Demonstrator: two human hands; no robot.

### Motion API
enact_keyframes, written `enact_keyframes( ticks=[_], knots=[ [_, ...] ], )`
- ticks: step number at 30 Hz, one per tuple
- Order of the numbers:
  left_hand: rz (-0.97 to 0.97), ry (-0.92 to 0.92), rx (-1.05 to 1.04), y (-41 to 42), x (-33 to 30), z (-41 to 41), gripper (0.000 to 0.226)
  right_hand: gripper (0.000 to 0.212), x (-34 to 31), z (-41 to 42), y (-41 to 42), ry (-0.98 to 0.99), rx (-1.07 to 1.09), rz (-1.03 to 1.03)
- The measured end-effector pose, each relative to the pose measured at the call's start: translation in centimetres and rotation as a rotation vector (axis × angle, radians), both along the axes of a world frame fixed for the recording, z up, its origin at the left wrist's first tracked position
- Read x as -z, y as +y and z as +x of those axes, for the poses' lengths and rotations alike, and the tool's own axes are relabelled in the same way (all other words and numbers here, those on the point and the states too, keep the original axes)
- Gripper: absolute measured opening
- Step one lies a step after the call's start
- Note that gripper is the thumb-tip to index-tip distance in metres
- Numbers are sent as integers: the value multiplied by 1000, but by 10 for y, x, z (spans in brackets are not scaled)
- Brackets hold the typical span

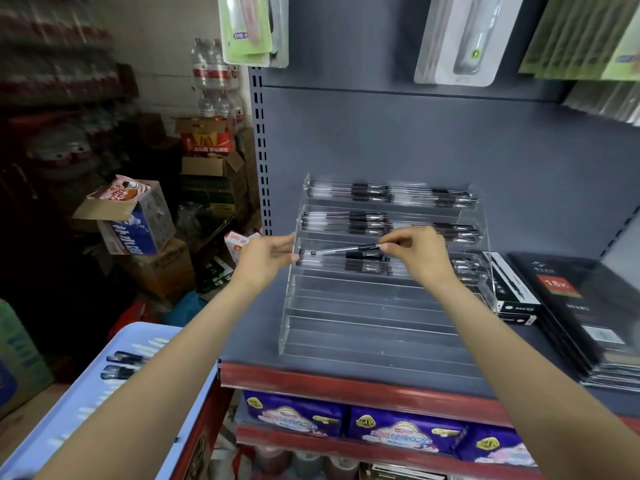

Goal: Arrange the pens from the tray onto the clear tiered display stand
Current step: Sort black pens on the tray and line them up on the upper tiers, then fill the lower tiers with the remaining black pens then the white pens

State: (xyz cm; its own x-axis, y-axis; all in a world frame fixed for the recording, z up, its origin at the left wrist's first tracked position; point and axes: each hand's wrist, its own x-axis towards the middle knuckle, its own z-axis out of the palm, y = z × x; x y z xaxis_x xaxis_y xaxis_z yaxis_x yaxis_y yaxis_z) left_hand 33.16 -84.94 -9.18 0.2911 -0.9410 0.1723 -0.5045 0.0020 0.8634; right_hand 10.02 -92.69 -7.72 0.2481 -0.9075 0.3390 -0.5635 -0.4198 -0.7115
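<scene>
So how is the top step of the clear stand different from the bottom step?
The top step holds rows of pens lying sideways, while the bottom step holds none. The top step sits farthest back against the grey panel; the bottom step is nearest the shelf's red edge. The top step looks narrower than the bottom step from here. Both are clear plastic steps of one stand.

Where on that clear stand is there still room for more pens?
The two lowest steps of the clear stand show bare, between the third tier and the shelf's red edge. The top three tiers are crowded with pens, where the right hand pinches one pen and the left hand steadies it.
</scene>
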Motion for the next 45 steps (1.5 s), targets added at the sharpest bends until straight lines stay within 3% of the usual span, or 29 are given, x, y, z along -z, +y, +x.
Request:
enact_keyframes(
  ticks=[5,21,28,33,40,45],
  knots=[
    [-23,12,-13,2,6,-1,46,9,6,9,-9,203,-30,-43],
    [-5,-87,-8,4,6,5,40,17,-6,30,-11,364,-38,105],
    [-5,-100,7,4,6,6,40,16,-7,26,-7,328,-35,116],
    [-73,-63,-33,16,2,12,27,10,-10,39,15,183,-113,-18],
    [-101,-67,-172,78,9,66,17,18,4,128,76,33,-361,-9],
    [69,-65,-309,137,50,139,14,23,43,216,115,90,-528,93]
  ],
)
